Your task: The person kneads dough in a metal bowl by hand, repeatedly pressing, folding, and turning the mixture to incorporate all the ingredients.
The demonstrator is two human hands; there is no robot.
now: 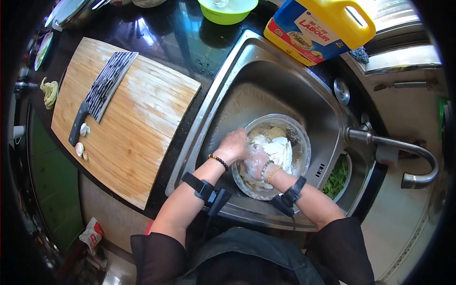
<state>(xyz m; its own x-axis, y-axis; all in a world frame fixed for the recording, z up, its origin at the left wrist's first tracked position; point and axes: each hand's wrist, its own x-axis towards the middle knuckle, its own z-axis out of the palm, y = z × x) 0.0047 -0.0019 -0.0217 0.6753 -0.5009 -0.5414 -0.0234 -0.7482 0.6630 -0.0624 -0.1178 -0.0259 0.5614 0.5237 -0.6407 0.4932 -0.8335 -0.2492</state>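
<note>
A clear round bowl [304, 156] stands in the steel sink, with white flour [279, 151] and lumpy dough inside. At the bowl's left rim is my left hand [235, 144], its fingers curled over the edge. My right hand [256, 160], coated in flour, reaches into the bowl beside the flour; its fingertips are hard to make out. The two hands are close together. Beaded bracelets circle both wrists, and black straps sit on both forearms.
Left of the sink lies a wooden board [156, 104] with a cleaver [111, 85] and garlic cloves [80, 149]. A yellow jug [320, 28] and green basin [228, 12] stand behind. The faucet [403, 145] and leafy greens [337, 178] are at right.
</note>
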